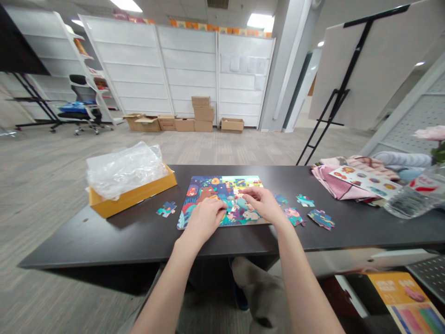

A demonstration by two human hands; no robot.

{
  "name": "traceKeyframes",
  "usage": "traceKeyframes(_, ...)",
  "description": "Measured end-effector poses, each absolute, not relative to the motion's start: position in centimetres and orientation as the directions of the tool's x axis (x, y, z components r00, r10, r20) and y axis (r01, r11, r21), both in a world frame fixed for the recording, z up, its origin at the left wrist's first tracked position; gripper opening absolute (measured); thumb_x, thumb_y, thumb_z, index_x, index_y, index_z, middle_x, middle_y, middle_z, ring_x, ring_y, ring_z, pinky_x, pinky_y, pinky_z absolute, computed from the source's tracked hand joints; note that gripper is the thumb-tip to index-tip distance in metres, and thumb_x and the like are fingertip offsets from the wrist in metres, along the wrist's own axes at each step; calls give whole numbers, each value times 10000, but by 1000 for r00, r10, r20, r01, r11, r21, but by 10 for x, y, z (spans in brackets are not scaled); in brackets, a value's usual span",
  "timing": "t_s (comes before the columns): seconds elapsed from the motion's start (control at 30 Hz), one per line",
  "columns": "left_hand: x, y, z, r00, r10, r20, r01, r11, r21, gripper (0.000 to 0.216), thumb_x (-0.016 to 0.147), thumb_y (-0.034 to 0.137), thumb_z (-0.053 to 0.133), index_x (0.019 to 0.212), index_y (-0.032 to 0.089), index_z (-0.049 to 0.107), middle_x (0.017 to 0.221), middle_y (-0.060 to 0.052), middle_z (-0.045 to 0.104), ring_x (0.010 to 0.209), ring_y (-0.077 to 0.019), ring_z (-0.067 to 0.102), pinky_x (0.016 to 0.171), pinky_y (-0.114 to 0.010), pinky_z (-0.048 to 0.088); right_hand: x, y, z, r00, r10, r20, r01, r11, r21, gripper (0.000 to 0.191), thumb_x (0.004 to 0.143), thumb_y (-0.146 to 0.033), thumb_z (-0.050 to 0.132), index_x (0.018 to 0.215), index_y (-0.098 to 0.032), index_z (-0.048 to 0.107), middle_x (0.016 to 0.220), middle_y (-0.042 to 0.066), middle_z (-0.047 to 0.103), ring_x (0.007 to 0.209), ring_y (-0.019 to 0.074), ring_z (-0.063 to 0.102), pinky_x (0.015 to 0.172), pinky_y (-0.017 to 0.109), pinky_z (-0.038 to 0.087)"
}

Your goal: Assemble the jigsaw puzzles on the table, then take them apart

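A colourful jigsaw puzzle (239,215) with cartoon animals lies on the dark table in front of me. Over its left part is my left hand (207,217), its fingers curled in and close to the surface; whatever they may hold is hidden. My right hand (263,202) hovers at the puzzle's right half, thumb and fingers a little apart, with no piece visible between them. Loose puzzle pieces (321,218) lie to the right, among them a turquoise piece (305,200) and a pink one (294,215). One more blue piece (167,209) rests left of the puzzle.
A yellow box (139,195) with clear plastic wrap (127,169) stands at the left of the table (149,243). Folded cloths (328,178), a sticker sheet (365,182) and a clear plastic bottle (413,197) are at the right. Below sits an open drawer (389,256).
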State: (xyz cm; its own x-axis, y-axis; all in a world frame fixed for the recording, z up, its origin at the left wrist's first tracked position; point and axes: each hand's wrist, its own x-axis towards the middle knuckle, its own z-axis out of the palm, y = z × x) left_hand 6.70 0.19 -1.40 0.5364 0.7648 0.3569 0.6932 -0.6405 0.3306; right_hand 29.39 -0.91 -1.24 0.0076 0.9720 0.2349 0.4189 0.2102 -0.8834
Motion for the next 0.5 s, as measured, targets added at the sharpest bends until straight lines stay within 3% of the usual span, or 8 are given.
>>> traceKeyframes(0.17,70,0,-13,554,756,348,727,-644,240,190,958,195,596,925,220,782,989,-76,758,994,-255,672,920,-389,531,294,-9,-12,1,970,244,436,219,-873,260,864,-403,658,986,-193,752,960,77,785,795,207,704,687,321,558)
traceKeyframes(0.5,78,-8,-9,518,787,335,786,-593,175,181,974,216,584,935,196,759,974,-77,742,977,-248,659,909,-385,520,290,-13,-8,-15,973,230,444,212,-871,322,859,-440,641,997,-174,760,919,82,771,778,205,692,657,308,559)
